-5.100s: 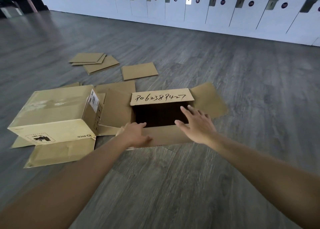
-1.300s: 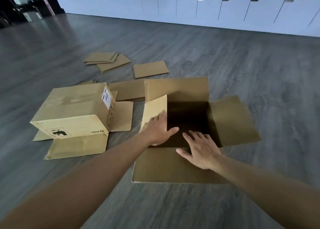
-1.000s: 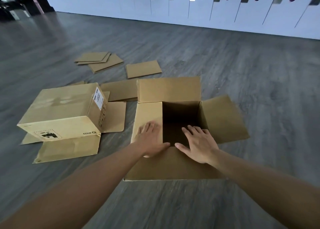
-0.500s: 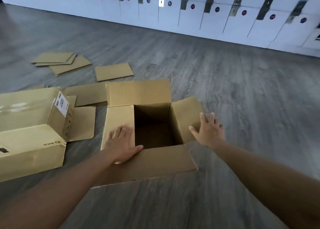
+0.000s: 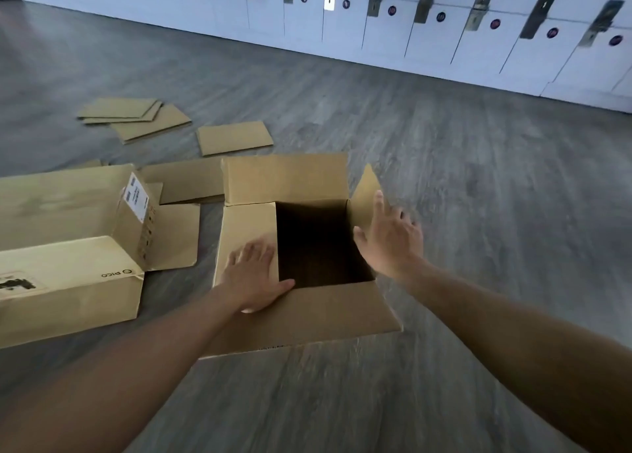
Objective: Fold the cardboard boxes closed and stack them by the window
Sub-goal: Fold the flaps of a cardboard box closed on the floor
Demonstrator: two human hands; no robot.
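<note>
While left hand (image 5: 254, 278) presses side flap flat over open brown cardboard box (image 5: 307, 319), right hand (image 5: 393, 244), fingers spread, gripping nothing, lifts opposite flap (image 5: 364, 196). Next, likely: fold it inward, then long flaps.

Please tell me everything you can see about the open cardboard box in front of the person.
The open box is plain brown cardboard and stands upright on the grey floor, its inside dark. The left flap is folded in, with the left hand flat on it. The right hand touches the raised right flap. The far flap stands up; the near one hangs outward.
</note>
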